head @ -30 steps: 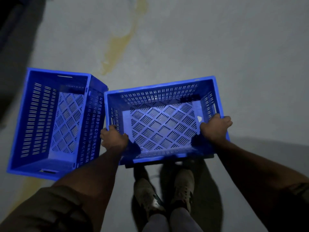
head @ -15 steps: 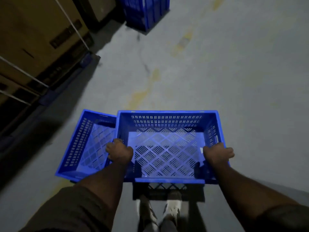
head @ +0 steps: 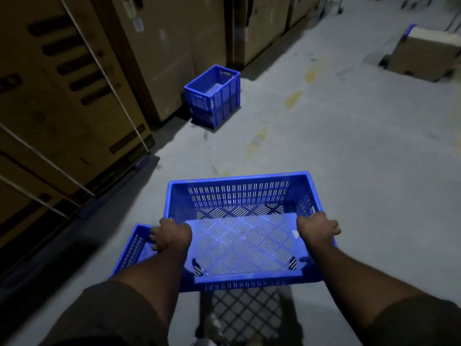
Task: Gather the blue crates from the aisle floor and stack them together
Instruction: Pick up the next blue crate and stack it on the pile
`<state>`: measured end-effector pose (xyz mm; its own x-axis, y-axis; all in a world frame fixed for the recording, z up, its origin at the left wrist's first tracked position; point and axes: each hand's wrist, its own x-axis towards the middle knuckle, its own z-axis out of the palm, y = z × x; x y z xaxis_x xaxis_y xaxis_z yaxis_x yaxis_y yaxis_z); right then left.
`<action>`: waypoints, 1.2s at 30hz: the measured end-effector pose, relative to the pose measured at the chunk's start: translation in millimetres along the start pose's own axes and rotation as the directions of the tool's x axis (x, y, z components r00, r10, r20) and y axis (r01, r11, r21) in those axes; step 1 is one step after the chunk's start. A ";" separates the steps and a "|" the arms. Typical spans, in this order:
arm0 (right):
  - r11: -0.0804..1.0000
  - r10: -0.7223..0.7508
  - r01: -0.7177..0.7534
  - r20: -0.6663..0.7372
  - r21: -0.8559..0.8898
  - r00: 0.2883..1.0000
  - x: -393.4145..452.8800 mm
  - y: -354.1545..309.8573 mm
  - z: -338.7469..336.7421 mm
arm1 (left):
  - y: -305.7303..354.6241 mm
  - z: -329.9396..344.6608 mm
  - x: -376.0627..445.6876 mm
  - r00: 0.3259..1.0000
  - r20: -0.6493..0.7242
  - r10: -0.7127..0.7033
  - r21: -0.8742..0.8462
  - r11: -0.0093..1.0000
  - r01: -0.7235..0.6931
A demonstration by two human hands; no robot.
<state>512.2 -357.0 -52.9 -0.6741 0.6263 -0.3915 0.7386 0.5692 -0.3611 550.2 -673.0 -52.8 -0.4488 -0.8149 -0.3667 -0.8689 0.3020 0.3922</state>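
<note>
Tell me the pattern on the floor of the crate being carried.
Diamond lattice of slotted vents on the held crate, blue; head view.

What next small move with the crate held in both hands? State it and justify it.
Probably carry the held crate forward-left toward the blue stack by the cardboard boxes. The left hand and right hand grip its side rims, it is off the floor, and the aisle floor between looks open.

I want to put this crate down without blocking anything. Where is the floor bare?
Bare floor runs ahead and right of the held crate, between the far crates and the box. It is crowded on the left: cartons line the aisle, and another crate sits by the left hand.
</note>
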 end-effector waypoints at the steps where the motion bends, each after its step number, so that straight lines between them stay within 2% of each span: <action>1: 1.000 -0.016 0.016 -0.004 0.000 1.000 1.4 -5.3 -5.1 | 11.3 -4.8 2.2 1.000 -0.015 -0.009 -0.016 1.000 0.008; 7: 1.000 -0.024 0.024 0.004 0.008 1.000 28.4 -58.9 -14.3 | 75.5 -13.8 38.4 0.998 -0.065 0.015 -0.088 0.996 -0.020; 10: 0.999 -0.035 0.035 -0.004 0.010 0.999 45.1 -97.0 -13.8 | 110.1 -16.1 70.2 0.998 -0.048 0.027 -0.116 0.993 -0.032; 14: 0.999 -0.039 0.039 -0.010 0.015 0.999 68.9 -145.7 -12.2 | 148.8 -16.8 113.2 0.999 -0.023 -0.032 -0.116 0.993 0.030; 19: 0.991 -0.123 0.124 -0.023 0.047 0.992 109.8 -209.8 -11.8 | 213.7 -12.5 158.4 0.999 -0.034 0.010 -0.142 0.990 -0.015; 24: 0.987 -0.148 0.148 -0.008 0.069 0.989 152.5 -258.8 -15.8 | 272.2 -8.0 189.8 1.000 -0.025 -0.007 -0.118 0.993 0.004; 36: 0.951 -0.302 0.295 0.070 0.095 0.951 344.7 -412.6 -16.2 | 461.8 49.1 240.0 0.987 -0.122 -0.107 -0.119 0.989 0.093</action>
<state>-24.8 -367.3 -25.1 -0.8642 0.3862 -0.3226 0.5031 0.6753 -0.5393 31.0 -704.8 -1.1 -0.3241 -0.8968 -0.3011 -0.8758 0.1641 0.4539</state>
